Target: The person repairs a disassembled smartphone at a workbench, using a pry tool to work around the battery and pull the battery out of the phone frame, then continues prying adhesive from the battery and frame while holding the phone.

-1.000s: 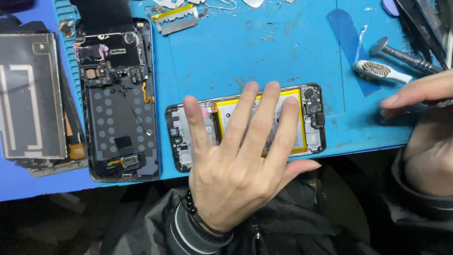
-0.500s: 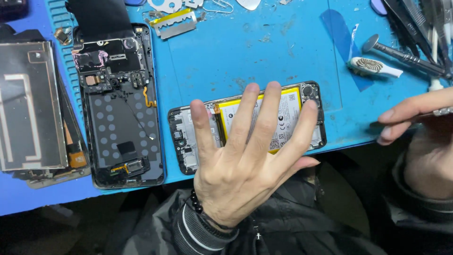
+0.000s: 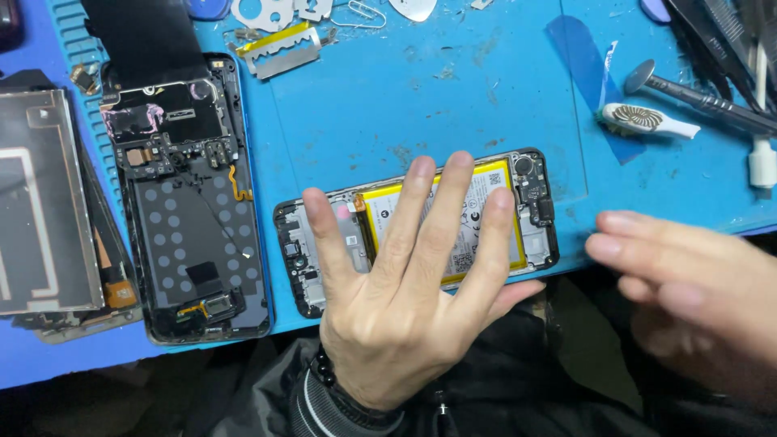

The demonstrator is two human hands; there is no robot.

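An opened phone [image 3: 534, 202] with a yellow battery [image 3: 380, 202] lies crosswise at the near edge of the blue work mat [image 3: 405, 97]. My left hand [image 3: 405, 299] rests flat on it, fingers spread over the battery and gripping nothing. A dark bead bracelet circles that wrist. My right hand [image 3: 688, 283] is blurred at the right, just off the phone's right end. Its fingers are stretched out toward the left and nothing shows in them.
A second opened phone [image 3: 190, 218], dark inside, lies lengthwise at the left beside a stack of back panels [image 3: 40, 202]. A razor blade [image 3: 279, 48] and small metal parts lie at the back. A white-handled tool [image 3: 647, 121] and metal tools [image 3: 704, 97] lie at the right.
My right hand has come down and leftward toward the phone's right end, fingers now stretched out. My left hand stays flat on the battery. The view has shifted slightly.
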